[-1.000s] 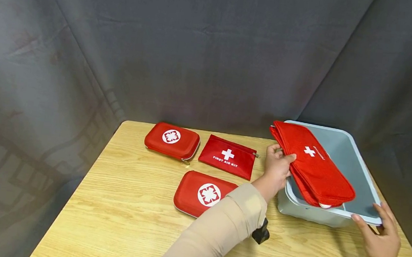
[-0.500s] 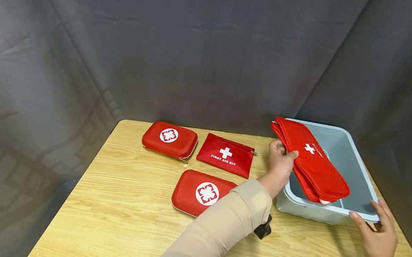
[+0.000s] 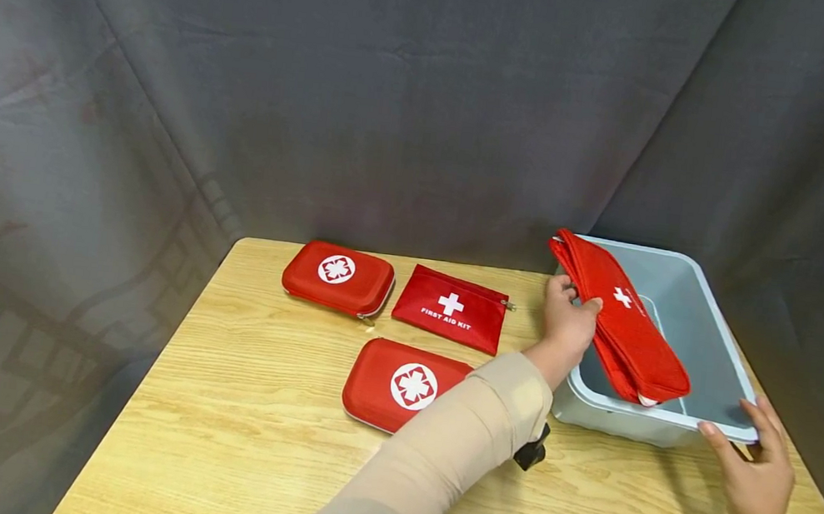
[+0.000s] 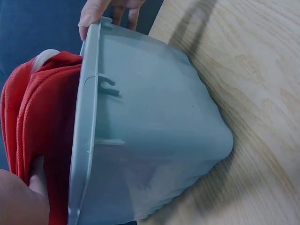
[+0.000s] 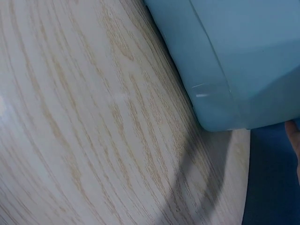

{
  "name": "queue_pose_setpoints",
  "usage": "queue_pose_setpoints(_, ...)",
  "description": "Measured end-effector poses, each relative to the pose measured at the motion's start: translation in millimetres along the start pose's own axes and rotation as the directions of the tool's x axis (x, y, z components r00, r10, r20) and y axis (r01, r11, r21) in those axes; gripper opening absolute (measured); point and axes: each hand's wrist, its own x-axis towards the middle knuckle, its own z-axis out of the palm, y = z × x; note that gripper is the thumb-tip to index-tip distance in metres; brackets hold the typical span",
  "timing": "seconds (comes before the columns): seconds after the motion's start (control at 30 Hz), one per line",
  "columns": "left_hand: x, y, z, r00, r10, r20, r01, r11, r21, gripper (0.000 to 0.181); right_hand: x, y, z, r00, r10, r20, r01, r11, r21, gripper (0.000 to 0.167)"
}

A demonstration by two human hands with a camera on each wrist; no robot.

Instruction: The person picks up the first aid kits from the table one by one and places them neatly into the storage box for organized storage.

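Observation:
A red fabric first aid pouch (image 3: 631,326) with a white cross hangs tilted over the grey-blue plastic bin (image 3: 720,340). My left hand (image 3: 569,320) pinches its left edge, thumb on top and fingers beneath. In the left wrist view the layered pouch (image 4: 49,108) overlaps the bin's rim, and the hand (image 4: 23,199) shows at the lower left. At the bin's near right corner, my right hand (image 3: 762,470) grips the rim between thumb and fingers. Only a sliver of that hand (image 5: 293,136) enters the right wrist view, beside the bin wall (image 5: 234,70).
On the wooden table (image 3: 227,439) lie a red hard case (image 3: 305,271), a flat red pouch marked FIRST AID KIT (image 3: 415,295) and a second hard case (image 3: 369,382), partly behind my left sleeve. Grey cloth (image 3: 413,106) hangs behind the table.
The pouch has tilted more steeply and shifted slightly up and over the bin, its lower end moving left. My left hand moved a little with it; the right hand keeps its grip.

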Motion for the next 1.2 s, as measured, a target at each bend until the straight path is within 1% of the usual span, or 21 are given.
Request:
queue_pose_setpoints(0.1, 1.1, 1.2, 0.6, 1.000, -0.009, 0.012, 0.008, 0.997, 0.073, 0.035, -0.6, -2.0, -0.2, 1.000, 0.012, 0.002, -0.012, 1.000, 0.026, 0.054)
queue_pose_setpoints(0.17, 1.6, 2.1, 0.5, 1.000, -0.010, 0.017, 0.009, 0.995, 0.100, 0.035, -0.8, -3.2, -0.5, 1.000, 0.029, 0.003, -0.029, 0.997, 0.071, 0.055)
queue_pose_setpoints(0.23, 2.4, 2.4, 0.5, 1.000, -0.003, 0.016, 0.001, 0.992, 0.125, 0.035, -1.0, -3.9, -0.5, 0.999, 0.054, 0.003, -0.054, 0.989, 0.139, 0.054)
queue_pose_setpoints(0.27, 2.8, 2.7, 0.4, 1.000, -0.004, 0.014, 0.002, 0.991, 0.132, 0.035, -1.2, -4.0, -0.5, 0.998, 0.059, 0.004, -0.059, 0.987, 0.149, 0.054)
queue_pose_setpoints(0.47, 2.8, 6.1, 1.1, 1.000, -0.022, 0.015, 0.018, 0.976, 0.216, 0.037, -1.8, -4.4, -0.2, 0.999, 0.047, 0.005, -0.047, 0.991, 0.125, 0.054)
queue_pose_setpoints(0.67, 5.1, 6.2, 2.6, 1.000, 0.001, 0.019, -0.007, 0.952, 0.306, 0.038, -1.2, -3.0, -0.2, 1.000, 0.027, 0.005, -0.027, 0.997, 0.075, 0.055)
queue_pose_setpoints(0.73, 6.3, 5.1, 3.0, 1.000, -0.004, 0.014, 0.000, 0.948, 0.319, 0.039, -1.5, -2.8, 0.2, 1.000, 0.029, 0.004, -0.029, 0.997, 0.073, 0.055)
queue_pose_setpoints(0.83, 6.7, 4.7, 3.2, 1.000, -0.016, 0.012, 0.011, 0.948, 0.320, 0.042, -2.3, -2.6, 0.7, 0.999, 0.034, 0.004, -0.034, 0.995, 0.097, 0.054)
queue_pose_setpoints(0.97, 5.4, 5.3, 3.3, 1.000, -0.014, 0.008, 0.010, 0.940, 0.340, 0.048, -3.1, -2.7, 1.0, 1.000, 0.031, 0.002, -0.031, 0.993, 0.115, 0.053)
queue_pose_setpoints(1.07, 4.1, 5.7, 3.4, 0.999, -0.041, 0.015, 0.033, 0.932, 0.362, 0.051, -2.7, -2.5, 1.0, 0.999, 0.040, 0.000, -0.040, 0.991, 0.129, 0.053)
queue_pose_setpoints(1.13, 3.7, 5.4, 3.6, 0.997, -0.071, 0.029, 0.056, 0.930, 0.364, 0.053, -2.2, -2.1, 0.8, 0.999, 0.049, 0.001, -0.049, 0.989, 0.136, 0.053)
queue_pose_setpoints(1.2, 3.7, 5.1, 3.5, 0.995, -0.086, 0.044, 0.064, 0.925, 0.375, 0.052, -1.8, -1.6, 0.8, 0.998, 0.059, 0.002, -0.059, 0.987, 0.146, 0.053)
